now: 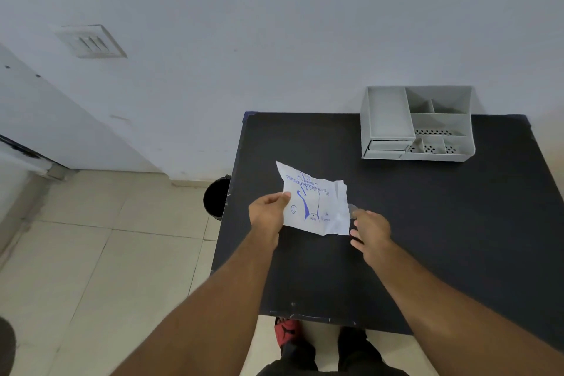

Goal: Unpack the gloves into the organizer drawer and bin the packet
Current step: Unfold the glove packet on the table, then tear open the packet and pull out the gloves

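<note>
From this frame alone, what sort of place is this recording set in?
Probably a plain indoor room set up as a workstation: a black table against a bare white wall, tiled floor, a grey organizer and a black bin beside the table.

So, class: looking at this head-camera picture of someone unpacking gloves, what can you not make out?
- Gloves: only a clear wisp shows at the packet edge; the right hand covers it.
- Bin: the table edge cuts it off; inside is just dark.
- Organizer drawer: too small to tell whether it is open.
- Small print under the left hand: blurred.
</note>
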